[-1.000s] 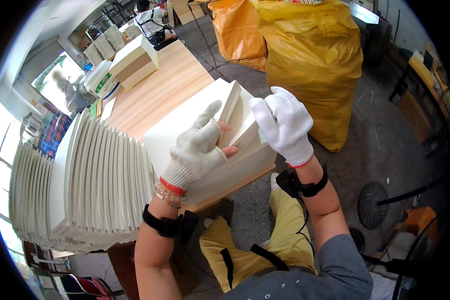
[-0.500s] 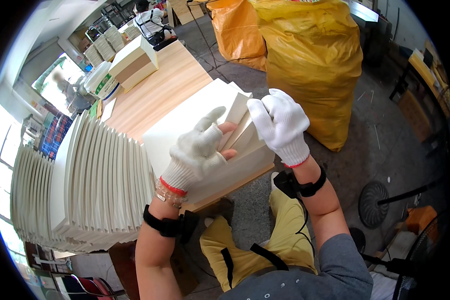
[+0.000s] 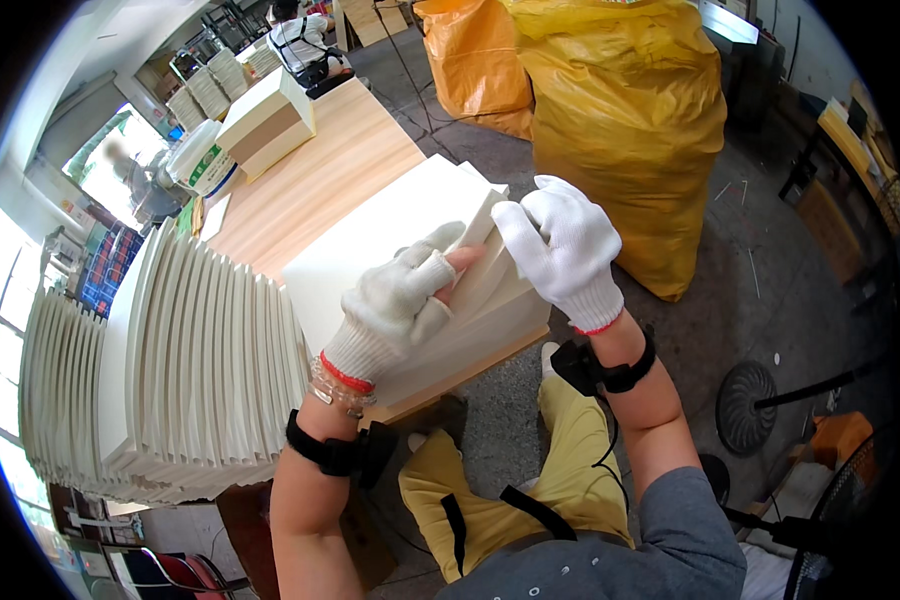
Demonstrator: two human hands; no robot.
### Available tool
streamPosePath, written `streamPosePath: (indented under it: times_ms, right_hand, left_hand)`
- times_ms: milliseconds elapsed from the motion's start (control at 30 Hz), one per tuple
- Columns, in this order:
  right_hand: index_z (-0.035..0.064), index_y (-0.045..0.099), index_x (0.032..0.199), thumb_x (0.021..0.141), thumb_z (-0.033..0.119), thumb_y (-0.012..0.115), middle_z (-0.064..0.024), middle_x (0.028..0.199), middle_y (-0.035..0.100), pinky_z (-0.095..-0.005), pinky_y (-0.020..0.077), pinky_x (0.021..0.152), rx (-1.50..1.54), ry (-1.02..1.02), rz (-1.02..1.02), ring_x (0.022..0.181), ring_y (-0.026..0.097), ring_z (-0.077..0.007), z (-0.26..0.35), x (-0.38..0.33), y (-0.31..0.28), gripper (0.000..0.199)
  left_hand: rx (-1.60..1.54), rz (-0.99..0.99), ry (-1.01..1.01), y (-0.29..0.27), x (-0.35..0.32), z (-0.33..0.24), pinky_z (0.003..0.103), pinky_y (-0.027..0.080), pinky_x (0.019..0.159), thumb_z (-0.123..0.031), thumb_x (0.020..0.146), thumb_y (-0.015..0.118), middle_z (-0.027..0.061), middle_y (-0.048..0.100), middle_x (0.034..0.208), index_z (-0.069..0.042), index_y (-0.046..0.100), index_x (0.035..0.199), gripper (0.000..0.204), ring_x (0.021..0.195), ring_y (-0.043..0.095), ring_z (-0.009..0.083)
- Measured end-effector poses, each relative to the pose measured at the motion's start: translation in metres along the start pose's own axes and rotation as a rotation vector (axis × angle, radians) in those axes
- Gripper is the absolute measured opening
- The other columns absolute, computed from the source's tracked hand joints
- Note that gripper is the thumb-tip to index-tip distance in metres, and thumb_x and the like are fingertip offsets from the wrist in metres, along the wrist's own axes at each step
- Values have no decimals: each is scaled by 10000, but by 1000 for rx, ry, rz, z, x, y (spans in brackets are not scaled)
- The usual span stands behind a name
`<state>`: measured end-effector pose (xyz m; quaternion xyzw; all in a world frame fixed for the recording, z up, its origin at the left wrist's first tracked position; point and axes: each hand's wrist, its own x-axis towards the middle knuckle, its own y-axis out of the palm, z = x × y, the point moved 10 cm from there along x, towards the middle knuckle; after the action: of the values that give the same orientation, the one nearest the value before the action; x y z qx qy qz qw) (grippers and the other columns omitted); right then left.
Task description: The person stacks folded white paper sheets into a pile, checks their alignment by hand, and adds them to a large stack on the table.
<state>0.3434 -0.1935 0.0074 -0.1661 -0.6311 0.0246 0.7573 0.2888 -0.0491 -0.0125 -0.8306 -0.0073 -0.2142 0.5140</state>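
A thick stack of white paper sheets lies at the near end of the wooden table. My left hand, in a white knit glove with bare thumb and fingertip showing, rests on it. Its bare fingers are closed on the sheets along the right edge. At the upper right corner, the curled fingers of my gloved right hand close on the sheets there. Layers at that edge stand slightly apart between my hands. My right fingertips are partly hidden behind the glove's knuckles.
Tall rows of layered white sheets stand left of my left arm. Farther along the wooden table are a block of paper and a white bucket. Large yellow sacks stand beyond my right hand. A person sits in the background.
My left thumb and finger have drawn closer together and shifted slightly up along the sheet edge. The right hand stays at the corner, almost unmoved.
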Motion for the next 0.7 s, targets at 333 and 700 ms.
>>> streamPosePath:
  times_ms: [333,700]
  right_hand:
    - [72,735,925,859,80,696,-41,669,478,-371,423,521,7,-22,-21,595,537,-255,-1,-6,-1,77]
    - [60,689,767,855,93,722,-62,617,505,-385,423,503,124,190,6,578,542,-271,-16,-5,-1,99]
  left_hand:
    - [19,-111,9,-8,0,-2,319,584,930,-165,734,878,162,578,1447,-100,725,1136,435,1137,697,300]
    - [-84,27,-16,1,2,-1,338,583,902,-48,854,694,163,624,1380,-93,726,1154,304,1104,712,296]
